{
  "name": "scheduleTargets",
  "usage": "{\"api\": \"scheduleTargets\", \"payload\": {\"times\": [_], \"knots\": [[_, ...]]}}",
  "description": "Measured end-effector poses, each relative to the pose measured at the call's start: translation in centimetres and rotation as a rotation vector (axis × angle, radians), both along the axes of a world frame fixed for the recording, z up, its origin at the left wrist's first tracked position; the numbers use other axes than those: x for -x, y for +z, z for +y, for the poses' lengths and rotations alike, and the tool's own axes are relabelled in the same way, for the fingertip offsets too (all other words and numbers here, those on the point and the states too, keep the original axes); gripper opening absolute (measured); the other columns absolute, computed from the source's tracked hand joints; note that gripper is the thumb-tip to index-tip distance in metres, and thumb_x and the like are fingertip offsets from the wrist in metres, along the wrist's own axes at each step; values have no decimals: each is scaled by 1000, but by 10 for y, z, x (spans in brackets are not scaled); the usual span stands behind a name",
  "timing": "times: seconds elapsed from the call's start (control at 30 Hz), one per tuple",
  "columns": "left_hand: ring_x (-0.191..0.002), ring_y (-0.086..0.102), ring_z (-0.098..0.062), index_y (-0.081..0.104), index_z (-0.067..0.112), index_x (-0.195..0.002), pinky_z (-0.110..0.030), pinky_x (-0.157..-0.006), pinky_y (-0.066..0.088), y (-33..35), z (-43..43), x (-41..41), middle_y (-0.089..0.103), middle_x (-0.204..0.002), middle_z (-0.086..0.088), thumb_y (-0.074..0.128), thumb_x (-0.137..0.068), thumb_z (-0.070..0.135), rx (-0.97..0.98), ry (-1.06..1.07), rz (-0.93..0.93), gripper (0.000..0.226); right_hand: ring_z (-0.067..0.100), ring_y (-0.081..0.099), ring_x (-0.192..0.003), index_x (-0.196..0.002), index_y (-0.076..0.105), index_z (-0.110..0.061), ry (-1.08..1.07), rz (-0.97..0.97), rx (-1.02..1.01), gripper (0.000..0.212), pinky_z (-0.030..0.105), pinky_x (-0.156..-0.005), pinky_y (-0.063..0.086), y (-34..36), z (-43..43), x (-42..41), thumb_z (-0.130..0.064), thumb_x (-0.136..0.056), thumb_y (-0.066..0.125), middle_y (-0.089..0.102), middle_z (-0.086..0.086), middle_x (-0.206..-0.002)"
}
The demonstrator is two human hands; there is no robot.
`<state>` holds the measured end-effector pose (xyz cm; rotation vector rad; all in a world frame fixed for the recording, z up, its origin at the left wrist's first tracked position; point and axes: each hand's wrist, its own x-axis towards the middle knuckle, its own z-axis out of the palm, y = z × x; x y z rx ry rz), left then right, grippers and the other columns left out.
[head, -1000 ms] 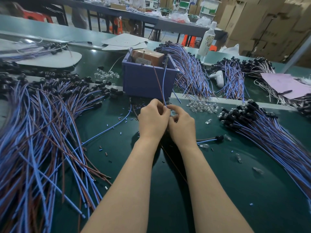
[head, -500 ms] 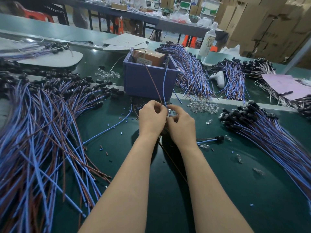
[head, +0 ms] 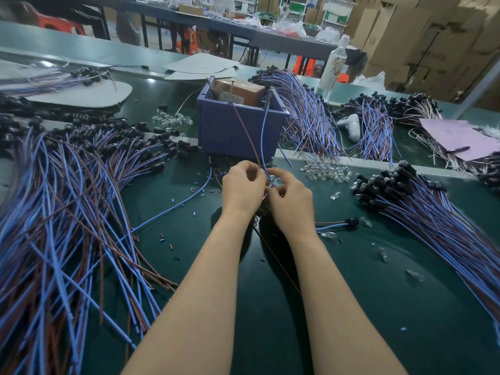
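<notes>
Head view, centre of frame: left hand (head: 243, 189) pinches a thin brown wire (head: 247, 133) and blue wire (head: 262, 136) rising before a purple bin (head: 238, 131). Right hand (head: 290, 201) pinches a tiny clear bulb (head: 273, 181) against them. The wires look light and floppy and the bulb fragile, so both are best gripped near the ends.

Dark green glossy tabletop (head: 351, 307), matt purple plastic bin (head: 230, 131) upper centre, smooth clear glassy bulbs (head: 326, 171), brown cardboard box (head: 240, 90)

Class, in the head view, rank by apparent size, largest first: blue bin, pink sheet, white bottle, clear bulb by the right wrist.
1. blue bin
2. pink sheet
3. white bottle, farther off, so unsure against the sheet
4. clear bulb
</notes>
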<state>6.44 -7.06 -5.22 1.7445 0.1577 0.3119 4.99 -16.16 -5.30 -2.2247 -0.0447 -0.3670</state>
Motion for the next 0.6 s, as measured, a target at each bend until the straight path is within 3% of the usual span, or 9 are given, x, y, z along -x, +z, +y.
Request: {"api": "scheduleTargets", "payload": {"times": [0.2,0.6], "knots": [[-85,68,-27,61,15,-85,-44,-84,55,-1,0,-1,71,-87,-10,56,-90,13,-21,-5,-10,7,17,50,-74,-115,64,-25,6,-18,10,36,33,-80,45,0,-1,0,-8,-85,54,54,-7,-65],[-85,68,-26,61,14,-87,-43,-84,55,0,1,-1,71,-89,-10,55,-91,13,-40,-8,-12,7,18,53,-73,-115,65,-27,12,-13,25,36,35,-80,48,1,-1,0,-9,-85,54,52,-13,-60]]}}
